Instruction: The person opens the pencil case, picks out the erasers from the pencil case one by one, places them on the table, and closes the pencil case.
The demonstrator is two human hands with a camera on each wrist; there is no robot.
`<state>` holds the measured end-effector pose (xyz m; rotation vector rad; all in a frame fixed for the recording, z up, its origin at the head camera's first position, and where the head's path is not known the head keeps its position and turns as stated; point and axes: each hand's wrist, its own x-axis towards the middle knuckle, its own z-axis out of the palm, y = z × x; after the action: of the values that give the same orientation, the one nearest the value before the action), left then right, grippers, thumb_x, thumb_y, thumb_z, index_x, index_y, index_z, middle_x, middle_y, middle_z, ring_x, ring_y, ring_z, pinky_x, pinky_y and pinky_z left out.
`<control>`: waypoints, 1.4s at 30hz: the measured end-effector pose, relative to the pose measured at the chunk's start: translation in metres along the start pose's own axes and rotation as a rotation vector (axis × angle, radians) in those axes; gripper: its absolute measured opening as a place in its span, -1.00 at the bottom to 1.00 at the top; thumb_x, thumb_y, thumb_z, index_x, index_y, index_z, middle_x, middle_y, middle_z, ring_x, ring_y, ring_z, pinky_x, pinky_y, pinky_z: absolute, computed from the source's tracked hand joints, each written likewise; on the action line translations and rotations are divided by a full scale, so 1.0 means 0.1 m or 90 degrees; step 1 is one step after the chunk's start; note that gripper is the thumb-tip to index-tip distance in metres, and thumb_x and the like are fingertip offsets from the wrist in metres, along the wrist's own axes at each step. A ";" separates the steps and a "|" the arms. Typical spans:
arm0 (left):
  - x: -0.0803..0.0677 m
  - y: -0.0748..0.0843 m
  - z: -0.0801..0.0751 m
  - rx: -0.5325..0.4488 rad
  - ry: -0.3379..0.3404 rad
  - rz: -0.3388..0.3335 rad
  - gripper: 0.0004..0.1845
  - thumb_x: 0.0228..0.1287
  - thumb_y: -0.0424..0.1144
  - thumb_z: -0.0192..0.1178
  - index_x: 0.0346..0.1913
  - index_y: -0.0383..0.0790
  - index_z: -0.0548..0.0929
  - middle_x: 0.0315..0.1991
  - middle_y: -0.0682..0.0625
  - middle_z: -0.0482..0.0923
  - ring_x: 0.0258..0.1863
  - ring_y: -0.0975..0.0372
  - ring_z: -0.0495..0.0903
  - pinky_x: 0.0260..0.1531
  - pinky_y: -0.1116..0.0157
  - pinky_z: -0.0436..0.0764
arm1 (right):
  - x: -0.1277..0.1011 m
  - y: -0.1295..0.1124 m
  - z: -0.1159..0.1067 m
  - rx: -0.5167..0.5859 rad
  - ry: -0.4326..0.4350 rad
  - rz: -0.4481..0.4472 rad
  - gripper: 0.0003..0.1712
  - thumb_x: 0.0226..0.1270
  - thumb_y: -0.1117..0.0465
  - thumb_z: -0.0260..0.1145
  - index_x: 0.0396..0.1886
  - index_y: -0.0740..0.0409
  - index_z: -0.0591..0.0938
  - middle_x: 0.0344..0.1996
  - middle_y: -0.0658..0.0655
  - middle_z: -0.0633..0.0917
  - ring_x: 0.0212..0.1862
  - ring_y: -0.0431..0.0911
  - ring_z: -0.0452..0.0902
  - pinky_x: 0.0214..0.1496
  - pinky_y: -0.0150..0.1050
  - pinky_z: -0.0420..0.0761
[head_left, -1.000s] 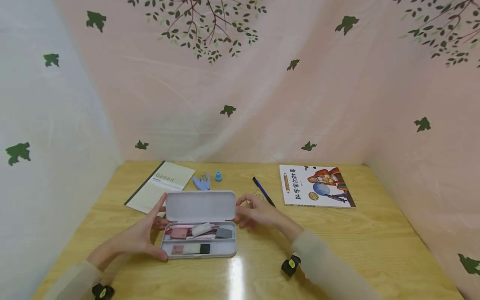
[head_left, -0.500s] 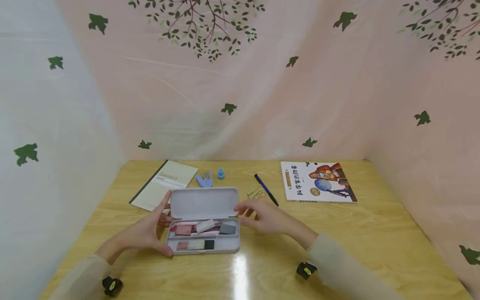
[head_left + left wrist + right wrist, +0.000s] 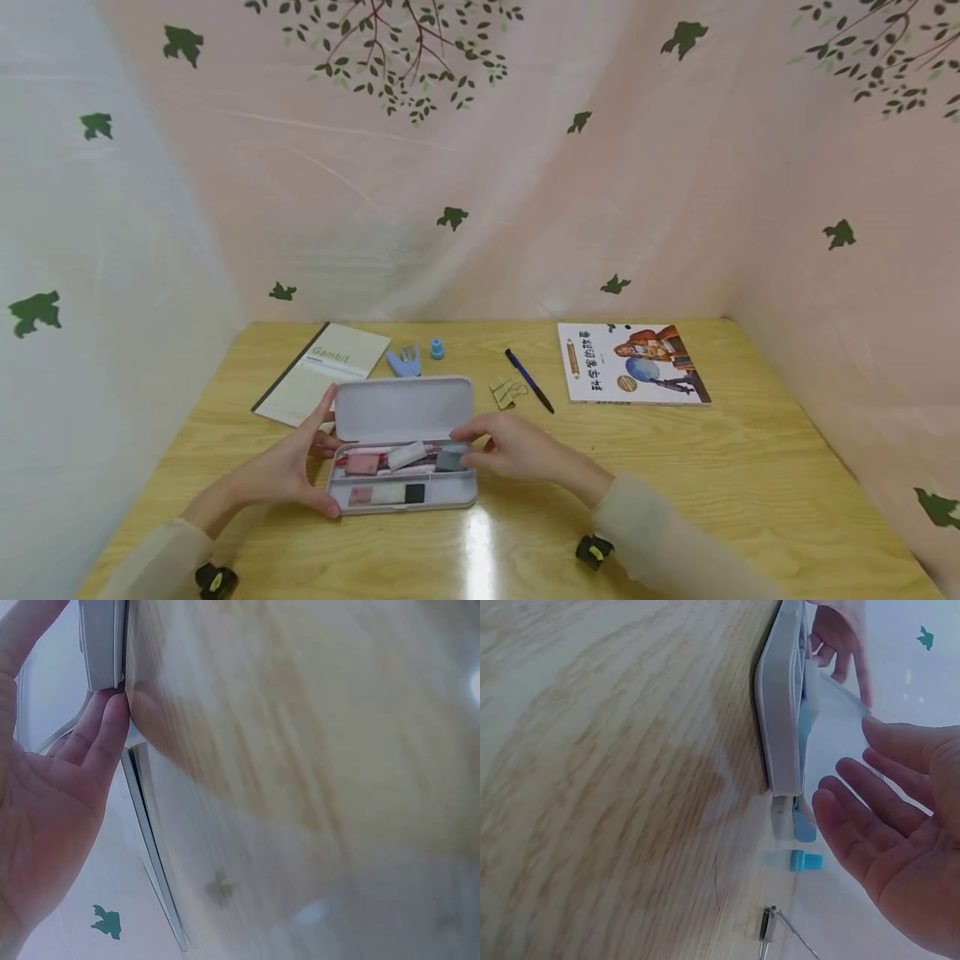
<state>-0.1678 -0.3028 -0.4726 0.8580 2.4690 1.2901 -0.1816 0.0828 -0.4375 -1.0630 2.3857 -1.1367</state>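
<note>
A white pencil case [image 3: 442, 492] stands with its lid [image 3: 405, 408] raised. My left hand [image 3: 281, 471] holds its left end, thumb at the front corner and fingertips behind; the left wrist view has two fingers against the case's corner. Inside lie a pink eraser [image 3: 363, 464], a white eraser [image 3: 407, 455] and a grey block [image 3: 450, 460] over several pink pens. The front compartment holds a pink, white and black block [image 3: 387, 494]. Over the case's right end hovers my right hand [image 3: 521, 450], fingertips close to the grey block. Its fingers are loosely bent around nothing in the right wrist view.
Behind the case lie a notebook [image 3: 322, 371], a light blue plier-like tool [image 3: 405, 362] and a small blue cylindrical item [image 3: 437, 348]. Binder clips [image 3: 506, 390] and a blue pen [image 3: 529, 381] lie right of the lid. An illustrated book [image 3: 633, 364] is farther right.
My right hand has left the lid's right edge, drawn back slightly, then come forward and left over the case's right end. The left hand keeps its hold on the case.
</note>
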 end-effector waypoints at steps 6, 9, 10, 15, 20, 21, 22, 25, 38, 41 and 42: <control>0.02 0.02 0.00 0.012 0.000 -0.019 0.63 -0.19 -0.12 0.71 0.61 0.04 -0.52 0.44 -0.44 0.07 0.10 0.02 0.57 0.16 0.26 0.61 | 0.04 -0.02 0.02 0.001 -0.001 0.040 -0.60 0.35 0.24 0.43 0.15 0.25 0.68 0.03 0.15 0.74 0.03 -0.10 0.67 -0.03 -0.46 0.64; 0.01 0.01 0.00 0.008 -0.003 -0.020 0.63 -0.18 -0.13 0.71 0.61 0.03 -0.52 0.44 -0.43 0.07 0.11 0.04 0.57 0.16 0.27 0.60 | 0.07 -0.03 0.04 -0.002 0.001 0.054 -0.60 0.34 0.25 0.44 0.14 0.25 0.69 0.02 0.15 0.74 0.02 -0.11 0.68 -0.02 -0.45 0.64; 0.00 0.01 0.00 0.005 -0.002 -0.019 0.63 -0.18 -0.13 0.71 0.61 0.02 -0.52 0.43 -0.43 0.07 0.12 0.05 0.58 0.17 0.27 0.60 | 0.07 -0.03 0.05 -0.005 0.002 0.058 -0.60 0.33 0.25 0.44 0.14 0.25 0.69 0.02 0.15 0.74 0.02 -0.11 0.68 -0.01 -0.44 0.65; -0.05 0.00 0.01 0.001 0.003 -0.031 0.65 -0.22 -0.13 0.72 0.61 0.01 -0.51 0.42 -0.39 0.11 0.12 0.14 0.59 0.17 0.32 0.58 | 0.11 -0.04 0.10 -0.021 -0.004 0.064 -0.60 0.33 0.26 0.44 0.15 0.24 0.68 0.03 0.13 0.74 0.03 -0.13 0.68 0.04 -0.38 0.66; -0.06 0.00 0.01 0.000 0.004 -0.033 0.65 -0.22 -0.13 0.72 0.61 0.03 -0.52 0.43 -0.39 0.11 0.12 0.14 0.59 0.17 0.33 0.58 | 0.14 -0.06 0.12 -0.039 -0.002 0.072 -0.58 0.30 0.28 0.46 0.16 0.22 0.68 0.04 0.10 0.74 0.03 -0.14 0.67 0.06 -0.37 0.66; -0.06 0.00 0.01 0.001 0.003 -0.033 0.65 -0.21 -0.13 0.72 0.61 0.06 -0.52 0.43 -0.39 0.11 0.13 0.14 0.59 0.18 0.33 0.58 | 0.14 -0.07 0.12 -0.046 0.000 0.073 -0.58 0.30 0.29 0.46 0.16 0.22 0.68 0.04 0.10 0.74 0.02 -0.15 0.67 0.05 -0.37 0.65; -0.06 0.00 0.01 0.001 0.004 -0.033 0.65 -0.21 -0.13 0.72 0.61 0.07 -0.52 0.43 -0.39 0.11 0.13 0.14 0.59 0.18 0.33 0.58 | 0.15 -0.07 0.12 -0.052 0.003 0.073 -0.57 0.29 0.29 0.46 0.15 0.22 0.68 0.03 0.10 0.74 0.02 -0.15 0.67 0.04 -0.38 0.65; -0.04 0.00 0.00 0.002 0.003 -0.039 0.64 -0.20 -0.13 0.71 0.60 0.12 -0.53 0.45 -0.39 0.09 0.14 0.15 0.58 0.18 0.34 0.57 | 0.16 -0.07 0.13 -0.064 0.013 0.070 -0.58 0.28 0.31 0.47 0.14 0.23 0.69 -0.01 0.10 0.75 -0.02 -0.16 0.66 0.00 -0.42 0.64; 0.02 0.00 0.01 0.006 -0.003 -0.050 0.64 -0.20 -0.10 0.71 0.61 -0.01 -0.51 0.49 -0.37 0.06 0.15 0.11 0.57 0.18 0.32 0.57 | 0.22 0.01 0.21 -0.093 0.032 0.046 -0.63 0.22 0.31 0.53 0.04 0.27 0.74 -0.12 0.08 0.78 -0.11 -0.20 0.66 -0.05 -0.43 0.63; 0.01 0.00 0.01 0.007 -0.002 -0.045 0.63 -0.19 -0.11 0.71 0.61 0.01 -0.52 0.48 -0.40 0.07 0.14 0.10 0.58 0.18 0.32 0.58 | 0.24 0.01 0.23 -0.094 0.028 0.046 -0.62 0.21 0.30 0.53 0.03 0.27 0.74 -0.10 0.09 0.78 -0.08 -0.19 0.69 -0.01 -0.42 0.64; 0.00 0.00 0.00 0.005 -0.001 -0.044 0.63 -0.20 -0.12 0.71 0.61 0.01 -0.51 0.47 -0.40 0.08 0.14 0.10 0.58 0.17 0.32 0.58 | 0.25 0.01 0.23 -0.094 0.027 0.045 -0.62 0.21 0.29 0.54 0.03 0.27 0.74 -0.11 0.09 0.79 -0.08 -0.19 0.69 -0.01 -0.42 0.64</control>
<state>-0.1678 -0.3022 -0.4726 0.7667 2.4820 1.2567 -0.1868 0.0527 -0.4519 -0.9989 2.5517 -0.9820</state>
